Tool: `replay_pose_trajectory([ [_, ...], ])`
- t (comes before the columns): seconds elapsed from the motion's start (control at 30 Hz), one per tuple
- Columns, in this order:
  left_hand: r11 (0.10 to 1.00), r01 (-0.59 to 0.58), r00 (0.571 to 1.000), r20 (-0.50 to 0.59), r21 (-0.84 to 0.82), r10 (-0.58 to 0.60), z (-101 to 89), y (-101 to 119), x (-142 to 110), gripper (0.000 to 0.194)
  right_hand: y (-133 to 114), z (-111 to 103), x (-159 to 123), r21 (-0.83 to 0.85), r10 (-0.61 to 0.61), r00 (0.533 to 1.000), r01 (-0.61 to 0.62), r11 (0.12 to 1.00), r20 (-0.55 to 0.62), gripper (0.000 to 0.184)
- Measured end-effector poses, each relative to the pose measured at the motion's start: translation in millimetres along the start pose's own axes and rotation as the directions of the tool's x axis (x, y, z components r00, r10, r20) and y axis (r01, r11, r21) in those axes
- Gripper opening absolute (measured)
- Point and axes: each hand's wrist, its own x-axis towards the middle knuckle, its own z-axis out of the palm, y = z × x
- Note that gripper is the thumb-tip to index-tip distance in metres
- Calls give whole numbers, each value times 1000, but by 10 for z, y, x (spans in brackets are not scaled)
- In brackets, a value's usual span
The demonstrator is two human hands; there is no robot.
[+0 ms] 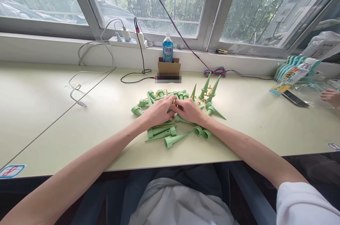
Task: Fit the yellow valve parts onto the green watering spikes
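Note:
My left hand [161,110] and my right hand [190,110] meet fingertip to fingertip over a pile of green plastic watering spikes. Both have their fingers closed, and a small yellow plastic piece [174,103] shows between the fingertips; the fingers hide most of it. In front of my hands lies a green spike [172,140] with a hollow threaded end. Two threaded openings [202,132] face me below my right wrist. Beyond my right hand, green spikes [205,86] stand point up beside loose yellow pieces [210,92]. More spikes [136,111] lie left of my left hand.
A blue-labelled bottle [168,49] stands behind a small cardboard box [169,65]. Cables [143,72] run from a power strip [127,41] on the sill. At right are a phone [294,98], a printed pouch [292,78], teal hangers [285,67] and another person's hand [332,97].

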Motion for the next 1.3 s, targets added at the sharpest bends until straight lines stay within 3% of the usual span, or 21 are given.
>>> replay_pose_trajectory([
  [0.17,1000,-6,1000,-13,1,6,1,-4,4,35,-44,-14,-8,6,29,1000,-29,1000,9,32],
  [0.4,1000,10,1000,-1,6,-10,-4,11,0,32,-3,3,-1,-7,9,1000,-9,1000,3,41],
  [0.63,1000,-1,1000,-7,-2,1,6,-3,0,38,-35,2,-8,-21,25,1000,-25,999,2,22],
  [0.8,1000,-3,1000,-10,0,3,12,-18,-3,37,-19,4,0,-29,25,1000,-25,999,-3,36],
  [1.0,1000,-13,1000,-16,-1,13,8,-8,-1,40,-33,2,-5,-25,33,999,-33,999,-2,19],
  [1.17,1000,-6,1000,-10,8,7,7,-4,-1,38,-18,12,2,-35,29,1000,-29,999,-6,36],
  [1.3,1000,-6,1000,-4,-1,6,-7,10,-3,40,-35,6,-10,-3,39,999,-39,999,-18,24],
])
